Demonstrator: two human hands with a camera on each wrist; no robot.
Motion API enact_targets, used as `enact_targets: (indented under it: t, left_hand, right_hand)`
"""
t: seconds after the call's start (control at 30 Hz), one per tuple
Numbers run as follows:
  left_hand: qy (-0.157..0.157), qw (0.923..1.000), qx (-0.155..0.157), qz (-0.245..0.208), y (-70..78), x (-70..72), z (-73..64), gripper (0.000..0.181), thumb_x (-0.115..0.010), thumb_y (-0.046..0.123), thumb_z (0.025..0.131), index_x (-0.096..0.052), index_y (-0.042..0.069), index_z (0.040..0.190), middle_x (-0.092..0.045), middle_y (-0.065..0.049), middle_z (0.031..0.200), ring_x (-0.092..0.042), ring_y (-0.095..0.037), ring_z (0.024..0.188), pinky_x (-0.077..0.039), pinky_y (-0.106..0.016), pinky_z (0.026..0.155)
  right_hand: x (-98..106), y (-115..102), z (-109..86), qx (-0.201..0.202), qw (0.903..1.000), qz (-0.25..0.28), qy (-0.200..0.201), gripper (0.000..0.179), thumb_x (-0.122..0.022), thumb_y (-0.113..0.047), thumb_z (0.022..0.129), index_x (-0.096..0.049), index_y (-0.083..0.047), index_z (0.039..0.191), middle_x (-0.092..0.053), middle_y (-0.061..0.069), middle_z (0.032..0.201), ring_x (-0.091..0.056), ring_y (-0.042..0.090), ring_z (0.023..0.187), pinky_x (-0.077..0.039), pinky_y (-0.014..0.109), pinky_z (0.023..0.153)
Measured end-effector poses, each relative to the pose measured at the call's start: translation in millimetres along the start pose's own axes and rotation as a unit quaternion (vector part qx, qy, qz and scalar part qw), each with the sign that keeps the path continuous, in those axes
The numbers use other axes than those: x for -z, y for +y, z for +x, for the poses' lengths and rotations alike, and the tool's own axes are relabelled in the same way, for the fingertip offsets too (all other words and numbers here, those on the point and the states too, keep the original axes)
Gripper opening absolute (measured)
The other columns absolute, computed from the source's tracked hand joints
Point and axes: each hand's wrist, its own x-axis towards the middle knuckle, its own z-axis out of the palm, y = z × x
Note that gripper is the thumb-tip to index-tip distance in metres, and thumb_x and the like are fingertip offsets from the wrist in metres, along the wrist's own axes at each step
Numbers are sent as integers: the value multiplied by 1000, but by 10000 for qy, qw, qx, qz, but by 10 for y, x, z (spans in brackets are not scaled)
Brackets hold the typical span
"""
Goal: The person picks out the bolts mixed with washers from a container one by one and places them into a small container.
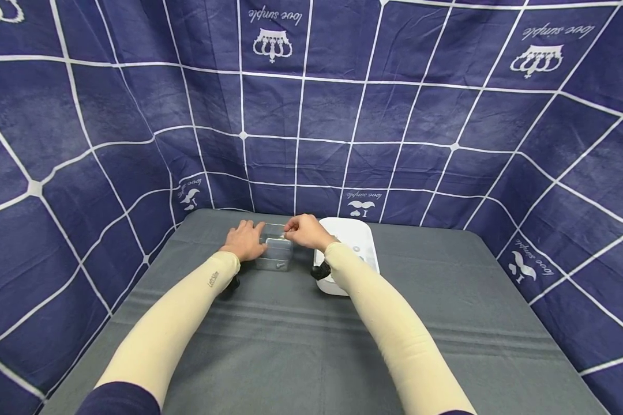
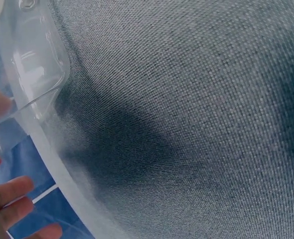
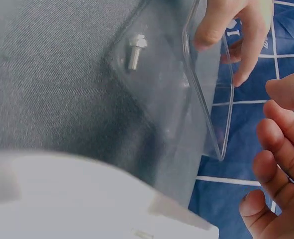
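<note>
A clear plastic box [image 1: 272, 264] with its transparent lid [image 3: 206, 107] raised stands on the grey cloth. Inside lies a metal bolt [image 3: 136, 51], near one corner. My left hand [image 1: 245, 241] is at the box's left side, thumb and fingers spread around the raised lid; whether it bears on the lid is unclear. At the lid's right edge is my right hand [image 1: 307, 229], thumb and index close together and the other fingers loosely curled. Nothing shows between the right fingers [image 3: 270, 134] in the right wrist view.
A white tray [image 1: 372, 253] holding several small metal parts, one a ring like a washer [image 1: 356, 249], sits right of the box, partly under my right forearm. Grey cloth [image 1: 301, 346] covers the table. Blue checked curtains [image 1: 332, 104] enclose the back and sides.
</note>
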Motion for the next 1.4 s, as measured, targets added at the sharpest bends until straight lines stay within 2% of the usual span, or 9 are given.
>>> enact_targets:
  t: [0.4,0.6,0.83,1.07,1.4]
  left_hand:
    - [530,9985,-133,21,50,21,-39,64,-62,36,93,-49,4,146,-51,-22,141,-42,-38,136,-38,-62,107]
    - [756,9968,-254,-28,148,15,-23,61,-63,34,92,-52,3,143,-52,-21,140,-43,-38,134,-39,-61,105]
    - [925,9948,-418,-29,261,-1,4,59,-62,34,91,-54,4,141,-53,-20,138,-44,-36,134,-40,-58,103]
    - [981,9940,-489,-38,359,21,21,58,-62,33,91,-54,4,140,-53,-20,136,-46,-38,132,-42,-57,102]
    - [943,9934,-650,-59,519,18,36,61,-60,35,92,-52,4,144,-52,-21,139,-45,-38,134,-41,-58,105]
  right_hand:
    - [95,114,-58,-45,9996,-152,234,11,-73,-17,87,-77,-10,94,-72,-1,83,-61,8,73,-48,21,67]
    - [156,146,-115,-160,9996,-146,207,15,-72,-17,87,-78,-9,98,-71,-1,83,-60,10,74,-48,22,67]
    - [228,198,-176,-214,9992,-160,301,9,-72,-17,87,-76,-11,92,-69,-1,80,-58,8,71,-47,21,66]
    - [314,267,-205,-206,9992,-83,333,9,-72,-17,88,-76,-11,93,-67,-1,79,-56,9,70,-46,23,66]
    - [402,411,-304,-393,9982,-90,443,10,-71,-18,88,-76,-11,94,-64,-2,79,-55,10,70,-45,24,66]
